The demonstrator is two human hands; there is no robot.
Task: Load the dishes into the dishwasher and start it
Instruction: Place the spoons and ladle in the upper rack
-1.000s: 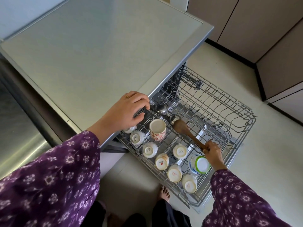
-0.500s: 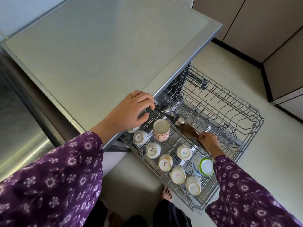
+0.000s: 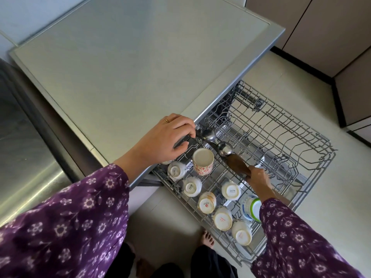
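Both hands on utensils over the pulled-out dishwasher rack (image 3: 291,117).

We see the left hand (image 3: 170,137) at the edge of the surface (image 3: 140,67), fingers curled round what seem to be the dark handles of two metal ladles (image 3: 208,134) lying across the rack. The right hand (image 3: 259,178) grips the wooden spoon (image 3: 237,163) just beside them, above upturned cups (image 3: 190,186) and one upright flowered cup (image 3: 202,161). Purple flowered sleeves (image 3: 80,217) cover both arms.

- A home kitchen is indicated.
- Cups (image 3: 230,191) are held in a dishwasher rack (image 3: 329,150) pulled out under a grey counter (image 3: 130,67).
- Cupboards (image 3: 331,27) are seen far right, and a bare foot (image 3: 207,238) on the near floor.
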